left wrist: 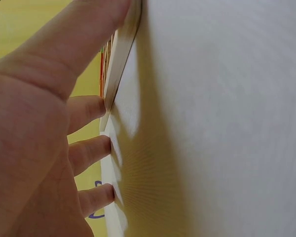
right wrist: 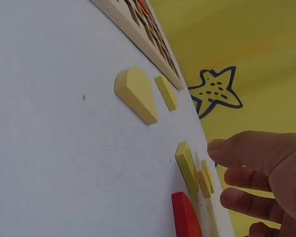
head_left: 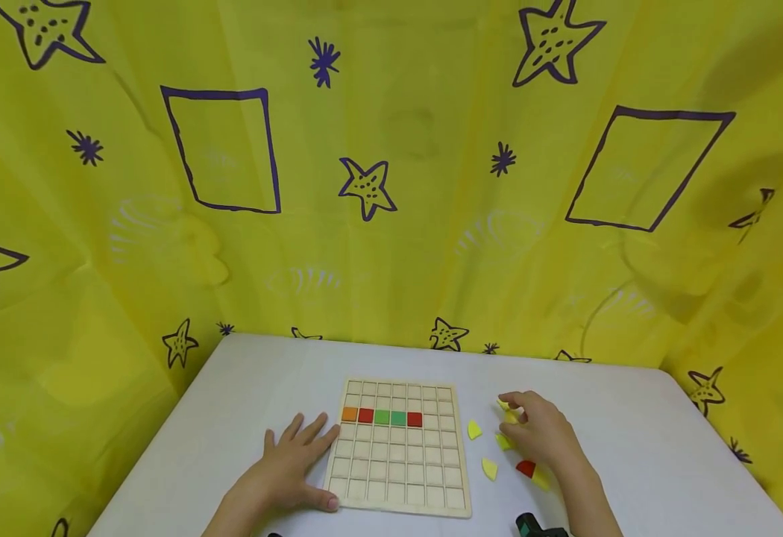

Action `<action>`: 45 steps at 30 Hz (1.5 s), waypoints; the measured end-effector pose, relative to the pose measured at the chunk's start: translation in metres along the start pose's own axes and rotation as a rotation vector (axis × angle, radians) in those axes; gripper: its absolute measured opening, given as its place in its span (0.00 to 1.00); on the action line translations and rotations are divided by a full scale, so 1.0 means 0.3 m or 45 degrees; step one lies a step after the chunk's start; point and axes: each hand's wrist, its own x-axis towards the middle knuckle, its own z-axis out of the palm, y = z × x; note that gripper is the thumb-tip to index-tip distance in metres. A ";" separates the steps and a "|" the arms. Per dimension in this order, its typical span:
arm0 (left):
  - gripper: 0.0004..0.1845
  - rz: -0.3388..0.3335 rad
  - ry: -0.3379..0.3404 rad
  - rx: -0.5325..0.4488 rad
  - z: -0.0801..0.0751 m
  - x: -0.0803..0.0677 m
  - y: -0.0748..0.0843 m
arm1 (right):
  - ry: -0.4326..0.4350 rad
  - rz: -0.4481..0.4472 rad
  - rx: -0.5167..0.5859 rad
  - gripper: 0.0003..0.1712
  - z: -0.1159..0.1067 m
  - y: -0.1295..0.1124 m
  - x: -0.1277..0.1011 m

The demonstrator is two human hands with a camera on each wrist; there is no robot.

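Observation:
A wooden grid board (head_left: 378,471) lies flat on the white table. One of its rows holds an orange tile (head_left: 349,414), a red tile (head_left: 365,415), a light green tile (head_left: 382,417), a teal tile (head_left: 398,418) and another red tile. My left hand (head_left: 294,464) is spread on the table, thumb and index finger touching the board's left edge. To the board's right, my right hand (head_left: 544,429) hovers with thumb and fingers apart over several yellow quarter-circle pieces (right wrist: 187,165). Nothing shows between its fingertips. A red quarter-circle piece (head_left: 526,468) lies below that hand.
More loose yellow pieces lie between the board and my right hand, one (head_left: 474,429) higher and another (head_left: 489,468) lower. A yellow patterned curtain (head_left: 425,261) surrounds the table's back and sides. A dark object (head_left: 531,525) shows at the bottom edge, beside my right forearm.

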 end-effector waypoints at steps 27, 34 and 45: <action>0.57 0.025 0.014 0.023 0.006 -0.006 -0.001 | -0.025 -0.002 -0.006 0.07 0.027 0.044 -0.007; 0.57 0.026 0.023 0.020 0.007 -0.006 0.001 | -0.022 0.002 -0.021 0.09 0.027 0.035 -0.010; 0.57 0.001 0.009 0.033 0.011 0.001 -0.007 | -0.031 0.057 -0.012 0.21 0.021 0.033 -0.007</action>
